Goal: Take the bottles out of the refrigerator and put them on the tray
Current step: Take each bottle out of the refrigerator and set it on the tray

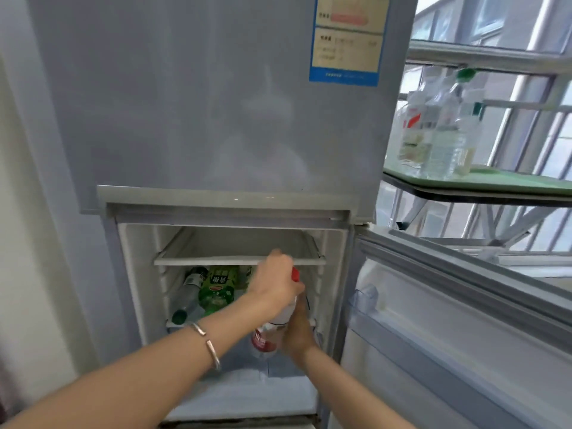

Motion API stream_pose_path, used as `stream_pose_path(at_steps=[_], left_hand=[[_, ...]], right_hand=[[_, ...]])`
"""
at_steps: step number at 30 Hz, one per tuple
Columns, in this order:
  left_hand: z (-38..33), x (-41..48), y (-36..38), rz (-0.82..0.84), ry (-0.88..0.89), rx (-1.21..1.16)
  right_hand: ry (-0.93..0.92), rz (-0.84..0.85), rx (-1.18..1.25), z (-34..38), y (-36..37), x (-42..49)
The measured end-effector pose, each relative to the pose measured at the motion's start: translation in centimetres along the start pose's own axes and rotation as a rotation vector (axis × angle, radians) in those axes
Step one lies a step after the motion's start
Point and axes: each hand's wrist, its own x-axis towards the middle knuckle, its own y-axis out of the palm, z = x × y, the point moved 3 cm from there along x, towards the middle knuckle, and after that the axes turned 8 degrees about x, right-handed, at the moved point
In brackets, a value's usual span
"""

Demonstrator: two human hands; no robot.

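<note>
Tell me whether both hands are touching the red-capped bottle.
Touching. The head view shows the left hand wrapped around the red-capped bottle near its neck, and the right hand gripping its body.

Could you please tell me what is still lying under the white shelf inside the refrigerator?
Under the white shelf lie a green-capped clear bottle and a green-labelled bottle. The left hand hides anything farther right.
</note>
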Motion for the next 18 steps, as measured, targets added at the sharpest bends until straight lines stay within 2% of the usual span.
stream_pose_path(at_steps=[2, 4, 6, 13, 18], left_hand=[[-1.7, -1.1, -3.2, -0.010, 0.026, 0.077], [-3.6, -2.4, -6.7, -0.058, 0.055, 0.124], [-6.1, -3.5, -10.5, -0.132, 0.105, 0.134], [-17.1, -4.1, -21.7, -0.364, 0.335, -0.092], [-24.6, -0.8, -24.9, -0.497, 0.470, -0.235]], right_hand=[[0.016, 0.079, 0.060, 1.5, -1.0, -1.5], [0.040, 0.078, 0.200, 3.8, -2.2, -2.8], [-0.031, 0.045, 0.266, 6.6, -4.1, -4.1], [-0.165, -0.117, 0.396, 17.3, -16.1, -7.4], [-0.306, -0.319, 0.343, 21.1, -25.3, -7.7]])
